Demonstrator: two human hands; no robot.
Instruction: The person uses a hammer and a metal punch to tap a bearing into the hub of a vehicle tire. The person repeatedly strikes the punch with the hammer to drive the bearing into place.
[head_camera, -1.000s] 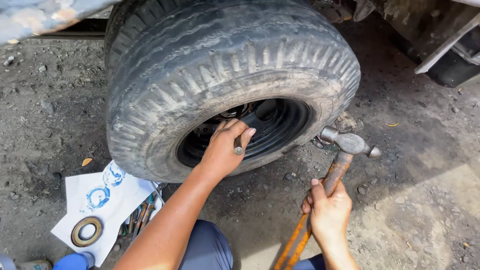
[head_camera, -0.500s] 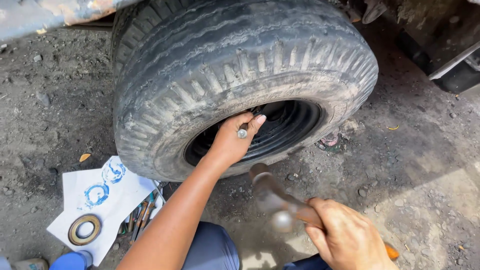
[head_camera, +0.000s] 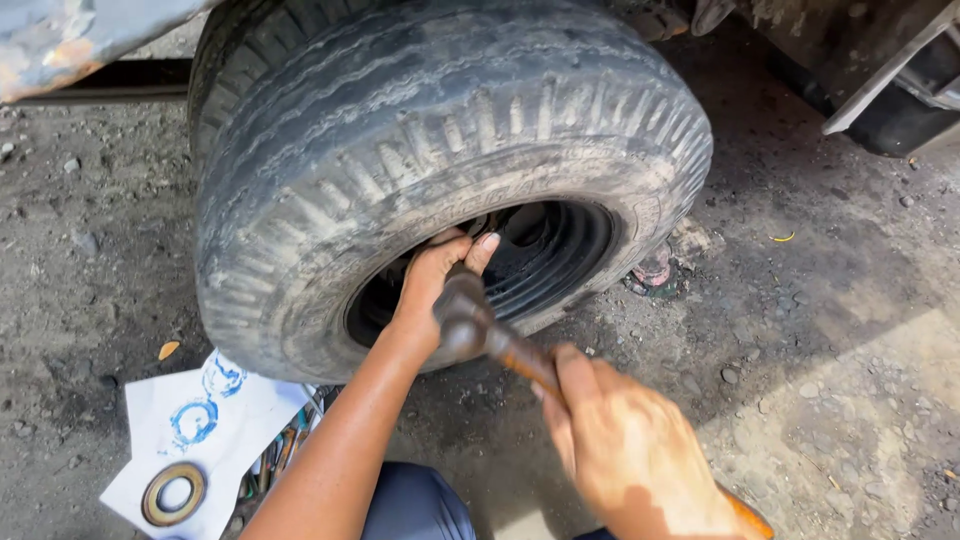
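The left hand (head_camera: 432, 282) reaches into the middle of the big tire (head_camera: 440, 150) and pinches something too hidden to tell. The right hand (head_camera: 630, 450) is wrapped tight on a hammer (head_camera: 480, 325). Its head is right by the left hand. A ring (head_camera: 172, 494) lies on white paper (head_camera: 235, 420) on the ground.

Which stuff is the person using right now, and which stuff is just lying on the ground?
In use:
- hammer, held by the right hand
- tyre, with the left hand reaching into its middle

Lying about:
- white paper with blue marks
- ring on the paper
- tools beside the paper
- orange leaf
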